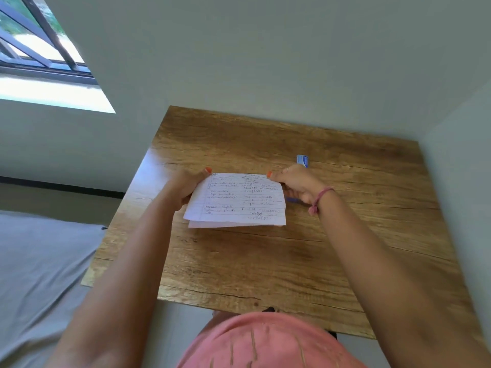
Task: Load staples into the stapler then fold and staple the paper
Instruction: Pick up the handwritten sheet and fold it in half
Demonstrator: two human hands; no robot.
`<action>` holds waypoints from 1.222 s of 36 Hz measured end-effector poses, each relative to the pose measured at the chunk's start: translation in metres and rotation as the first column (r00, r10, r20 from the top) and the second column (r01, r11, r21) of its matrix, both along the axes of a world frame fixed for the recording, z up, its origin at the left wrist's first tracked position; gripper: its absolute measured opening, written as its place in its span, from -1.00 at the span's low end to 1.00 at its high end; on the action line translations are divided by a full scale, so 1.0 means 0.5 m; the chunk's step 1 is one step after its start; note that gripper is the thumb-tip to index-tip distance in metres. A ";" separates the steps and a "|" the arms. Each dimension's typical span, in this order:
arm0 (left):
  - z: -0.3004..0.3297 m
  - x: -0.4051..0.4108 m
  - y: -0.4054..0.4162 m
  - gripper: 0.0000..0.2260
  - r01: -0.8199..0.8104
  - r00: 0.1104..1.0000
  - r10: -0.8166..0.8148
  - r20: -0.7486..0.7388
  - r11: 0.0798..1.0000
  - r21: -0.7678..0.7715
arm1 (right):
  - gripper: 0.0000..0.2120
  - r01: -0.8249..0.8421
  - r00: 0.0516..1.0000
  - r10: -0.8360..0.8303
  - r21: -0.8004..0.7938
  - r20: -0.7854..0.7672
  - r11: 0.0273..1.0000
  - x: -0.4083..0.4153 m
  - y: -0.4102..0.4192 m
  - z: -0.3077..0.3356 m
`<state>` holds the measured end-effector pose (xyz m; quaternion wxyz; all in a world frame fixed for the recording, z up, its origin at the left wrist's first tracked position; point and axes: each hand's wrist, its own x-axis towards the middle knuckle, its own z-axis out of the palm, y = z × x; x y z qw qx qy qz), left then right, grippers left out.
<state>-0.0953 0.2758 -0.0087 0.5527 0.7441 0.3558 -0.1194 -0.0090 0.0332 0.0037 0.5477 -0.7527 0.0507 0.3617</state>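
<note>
A lined sheet of paper [239,200] with handwriting lies folded over on the wooden table [265,261], its two layers showing at the near edge. My left hand [183,189] grips its left side, thumb on the far left corner. My right hand [297,184] pinches the far right corner. A blue object [293,200], probably the stapler, shows only as a sliver beneath my right hand. A small blue staple box [303,160] rests just beyond my right hand.
The table stands against a pale wall, in a corner on the right. A grey bed [39,274] is beside the table on the left. A window [39,49] is at the upper left.
</note>
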 end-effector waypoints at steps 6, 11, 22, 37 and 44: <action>-0.014 0.015 0.007 -0.54 0.060 0.998 -0.058 -0.018 0.990 0.129 | -0.88 -0.025 0.994 0.019 -0.054 -0.105 0.998 0.015 0.001 -0.004; -0.018 0.030 0.016 -0.43 0.047 0.999 -0.047 -0.010 0.998 0.033 | -0.83 -0.013 0.994 0.007 -0.048 -0.104 0.999 0.032 0.002 -0.006; -0.019 0.071 0.026 -0.69 -0.017 0.995 0.037 0.090 0.975 -0.220 | -0.84 -0.016 0.994 0.014 -0.017 -0.107 1.000 0.074 0.007 -0.023; -0.060 0.080 0.015 -0.83 0.030 0.976 0.012 0.216 0.981 -0.191 | -0.92 -0.281 0.916 0.332 -0.232 0.224 0.931 0.103 -0.011 -0.048; -0.055 0.079 -0.012 -0.86 0.125 0.967 -0.075 0.243 0.973 -0.195 | -0.79 -0.445 0.784 0.524 -0.287 0.334 0.848 0.090 0.044 -0.017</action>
